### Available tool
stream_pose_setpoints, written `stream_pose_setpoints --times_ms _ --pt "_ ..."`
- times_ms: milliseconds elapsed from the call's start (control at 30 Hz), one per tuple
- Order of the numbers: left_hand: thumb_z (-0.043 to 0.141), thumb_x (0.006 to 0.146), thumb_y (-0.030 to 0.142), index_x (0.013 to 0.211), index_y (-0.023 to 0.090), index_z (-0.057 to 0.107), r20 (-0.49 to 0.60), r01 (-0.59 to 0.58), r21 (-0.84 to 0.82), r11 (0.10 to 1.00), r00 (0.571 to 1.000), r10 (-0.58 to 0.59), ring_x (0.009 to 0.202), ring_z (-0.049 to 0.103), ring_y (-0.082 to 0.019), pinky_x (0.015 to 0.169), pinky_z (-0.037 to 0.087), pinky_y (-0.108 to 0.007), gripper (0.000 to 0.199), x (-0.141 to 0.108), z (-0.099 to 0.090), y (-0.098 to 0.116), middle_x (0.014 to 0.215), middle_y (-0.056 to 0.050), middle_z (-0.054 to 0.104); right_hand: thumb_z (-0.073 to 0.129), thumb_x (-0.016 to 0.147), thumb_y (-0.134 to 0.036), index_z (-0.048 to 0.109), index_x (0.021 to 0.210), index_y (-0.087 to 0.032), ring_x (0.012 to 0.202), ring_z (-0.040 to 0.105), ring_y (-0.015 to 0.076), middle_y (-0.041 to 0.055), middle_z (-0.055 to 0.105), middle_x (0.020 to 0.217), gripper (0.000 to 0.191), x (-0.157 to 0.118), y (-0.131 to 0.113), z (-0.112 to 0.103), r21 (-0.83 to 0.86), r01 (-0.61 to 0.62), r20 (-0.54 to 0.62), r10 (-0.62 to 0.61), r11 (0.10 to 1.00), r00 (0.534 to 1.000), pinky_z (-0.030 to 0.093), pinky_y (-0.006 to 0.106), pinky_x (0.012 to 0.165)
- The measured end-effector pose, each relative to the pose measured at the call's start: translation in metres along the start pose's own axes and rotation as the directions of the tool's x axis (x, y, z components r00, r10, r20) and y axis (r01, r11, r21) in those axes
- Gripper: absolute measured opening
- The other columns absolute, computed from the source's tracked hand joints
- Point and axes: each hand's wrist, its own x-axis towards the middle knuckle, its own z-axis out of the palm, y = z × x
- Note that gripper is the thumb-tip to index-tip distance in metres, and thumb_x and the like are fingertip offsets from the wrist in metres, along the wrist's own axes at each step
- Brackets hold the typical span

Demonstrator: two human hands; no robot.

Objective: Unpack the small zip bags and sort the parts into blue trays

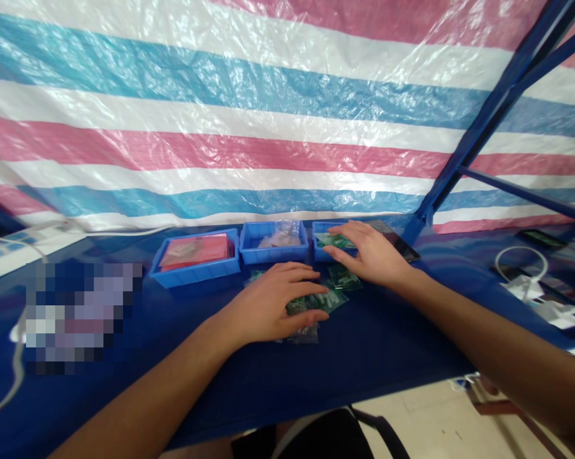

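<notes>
My left hand (278, 299) lies over a loose pile of green packets (333, 299) on the blue table, its fingers spread. A clear plastic bag (306, 335) pokes out beneath that palm. At the right-hand blue bin (322, 255), my right hand (368, 252) reaches over the rim with thumb and fingers apart. Between them shows a green packet (324, 240), seemingly lying inside the bin; whether the fingertips touch it is unclear. Another green packet (343, 278) rests on the table just below the right hand.
A middle blue bin (274, 256) holds clear plastic bags; the left blue bin (196, 274) holds red packets (196, 250). A dark flat device (402, 245) lies behind my right wrist. White cables and adapters (526, 287) sit at the right. A striped sheet (249, 146) hangs behind.
</notes>
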Motion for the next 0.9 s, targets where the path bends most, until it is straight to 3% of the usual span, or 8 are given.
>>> stream_pose_setpoints --times_ms 133,300,400,567,900 --pt "0.077 0.098 0.054 0.128 0.033 0.085 0.044 -0.08 -0.007 0.997 0.996 0.08 0.154 0.052 -0.04 0.129 0.039 -0.057 0.037 0.0 -0.004 0.009 0.167 -0.011 0.057 0.06 0.107 -0.061 0.071 0.143 -0.02 0.133 0.068 0.0395 0.0178 0.074 0.143 0.055 -0.001 0.001 0.001 -0.078 0.021 0.088 -0.014 0.997 0.996 0.043 0.063 0.124" --pt "0.074 0.101 0.054 0.127 0.032 0.085 0.144 -0.068 0.008 0.998 0.987 0.066 0.144 0.063 -0.037 0.125 0.042 -0.056 0.036 0.001 -0.001 0.012 0.159 -0.012 0.065 0.051 0.109 -0.065 0.07 0.148 -0.021 0.13 0.066 0.0394 0.0195 0.069 0.143 0.061 -0.002 -0.004 -0.002 -0.163 -0.013 0.112 0.031 0.987 0.993 0.05 0.059 0.115" --pt "0.073 0.103 0.05 0.122 0.031 0.087 0.126 -0.071 0.002 0.997 0.99 0.07 0.139 0.066 -0.034 0.126 0.041 -0.054 0.03 0.001 -0.001 0.011 0.154 -0.01 0.069 0.051 0.11 -0.063 0.065 0.153 -0.02 0.132 0.063 0.0403 0.0201 0.065 0.146 0.063 -0.002 -0.008 -0.004 -0.159 -0.042 0.053 0.051 0.986 0.997 0.05 0.059 0.115" --pt "0.072 0.104 0.039 0.117 0.026 0.087 0.075 -0.093 -0.011 0.996 0.993 0.093 0.126 0.071 -0.028 0.117 0.05 -0.044 0.023 0.002 0.001 0.014 0.135 -0.009 0.076 0.055 0.111 -0.052 0.064 0.15 -0.02 0.137 0.06 0.0387 0.0187 0.065 0.145 0.052 -0.001 -0.014 -0.007 -0.083 0.015 -0.067 -0.021 0.996 0.998 0.046 0.058 0.121" --pt "0.071 0.099 0.014 0.107 0.019 0.079 -0.012 -0.142 0.036 0.989 0.99 0.142 0.112 0.072 -0.021 0.106 0.055 -0.034 0.013 0.004 0.018 0.015 0.121 -0.005 0.076 0.063 0.108 -0.038 0.066 0.141 -0.02 0.129 0.065 0.0349 0.0175 0.07 0.136 0.038 -0.002 -0.024 -0.005 0.062 0.124 -0.137 -0.115 0.99 0.984 0.052 0.054 0.115"
